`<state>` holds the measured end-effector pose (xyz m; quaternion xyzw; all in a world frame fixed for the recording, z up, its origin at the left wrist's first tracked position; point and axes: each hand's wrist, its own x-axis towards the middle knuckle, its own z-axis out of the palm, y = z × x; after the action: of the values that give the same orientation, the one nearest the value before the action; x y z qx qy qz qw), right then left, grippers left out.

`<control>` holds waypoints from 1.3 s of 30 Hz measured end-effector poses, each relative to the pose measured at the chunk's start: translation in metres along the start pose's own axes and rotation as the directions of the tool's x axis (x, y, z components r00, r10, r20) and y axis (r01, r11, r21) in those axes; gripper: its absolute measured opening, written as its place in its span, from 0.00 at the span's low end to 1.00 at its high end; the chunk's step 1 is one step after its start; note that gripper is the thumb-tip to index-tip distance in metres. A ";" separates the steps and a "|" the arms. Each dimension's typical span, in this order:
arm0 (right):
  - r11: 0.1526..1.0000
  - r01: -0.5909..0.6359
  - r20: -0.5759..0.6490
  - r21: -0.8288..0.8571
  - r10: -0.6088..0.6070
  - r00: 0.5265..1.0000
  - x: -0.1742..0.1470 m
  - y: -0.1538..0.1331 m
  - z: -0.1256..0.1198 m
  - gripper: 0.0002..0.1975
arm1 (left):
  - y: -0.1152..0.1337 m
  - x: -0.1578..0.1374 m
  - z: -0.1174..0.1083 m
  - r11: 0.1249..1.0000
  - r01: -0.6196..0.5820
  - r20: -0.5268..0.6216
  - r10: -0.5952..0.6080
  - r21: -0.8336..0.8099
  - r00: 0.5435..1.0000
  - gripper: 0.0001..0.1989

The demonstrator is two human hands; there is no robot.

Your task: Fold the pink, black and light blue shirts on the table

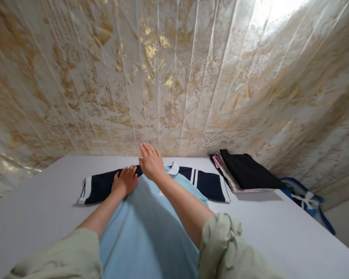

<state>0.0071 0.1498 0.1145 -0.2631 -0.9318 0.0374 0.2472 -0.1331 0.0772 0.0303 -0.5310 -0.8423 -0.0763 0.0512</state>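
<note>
A light blue shirt (145, 228) with navy sleeves and a white collar lies spread on the white table, its collar toward the wall. White bands edge both sleeve ends, and two white stripes cross the right sleeve. My left hand (125, 181) rests with fingers spread where the left sleeve meets the shirt body. Over the collar area my right hand (151, 161) is raised, its fingers stretched out toward the wall. Nothing shows in either hand. My right hand and forearm hide part of the collar and neck opening.
A stack of folded clothes (251, 170), black on top, sits at the table's back right. Beyond the right edge is a clear bag with blue trim (311, 201). A shiny gold-patterned covering (174, 77) rises behind the white table (279, 240).
</note>
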 end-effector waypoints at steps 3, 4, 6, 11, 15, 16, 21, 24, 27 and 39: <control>1.000 0.006 0.289 0.029 -0.014 0.957 -0.011 -0.005 0.047 0.27 | -0.003 -0.001 0.001 1.000 0.011 -0.040 -0.011 -0.004 0.999 0.26; 1.000 -0.013 0.309 0.027 0.004 0.951 -0.018 -0.003 0.058 0.27 | -0.004 -0.001 0.002 1.000 0.014 -0.048 -0.014 -0.007 0.999 0.26; 0.999 -0.022 0.317 0.024 0.014 0.948 -0.031 0.003 0.067 0.29 | -0.004 -0.001 0.003 1.000 0.018 -0.056 -0.019 -0.012 0.998 0.26; 0.998 0.045 0.320 0.041 -0.056 0.946 -0.081 0.012 0.042 0.34 | -0.002 -0.001 0.002 0.999 0.032 -0.055 -0.034 -0.030 0.998 0.26; 0.996 0.051 0.374 0.070 -0.074 0.924 -0.128 0.016 0.015 0.34 | -0.002 -0.002 0.002 0.999 0.029 -0.057 -0.032 -0.045 0.998 0.26; 0.996 0.049 0.393 0.072 -0.073 0.917 -0.136 0.017 0.010 0.33 | -0.002 -0.002 0.002 0.998 0.031 -0.058 -0.033 -0.048 0.998 0.26; 0.997 0.041 0.436 0.065 -0.066 0.898 -0.156 0.024 -0.012 0.29 | -0.001 -0.002 0.001 0.997 0.037 -0.063 -0.041 -0.062 0.997 0.26; 0.998 0.042 0.400 0.053 -0.060 0.915 -0.164 0.028 -0.018 0.28 | -0.002 -0.003 0.000 0.997 0.025 -0.077 -0.030 -0.069 0.997 0.25; 0.998 0.037 0.381 0.050 -0.053 0.923 -0.171 0.030 -0.019 0.29 | -0.002 -0.004 -0.004 0.997 0.016 -0.100 -0.023 -0.072 0.995 0.25; 0.993 0.023 0.327 0.120 -0.061 0.943 -0.173 0.032 -0.018 0.31 | 0.080 -0.049 -0.002 0.901 -0.412 -0.092 0.403 -0.137 0.911 0.24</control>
<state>0.1586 0.0877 0.0476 -0.2187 -0.9617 0.1290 0.1029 -0.0403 0.0674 0.0303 -0.6952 -0.7023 -0.1445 0.0507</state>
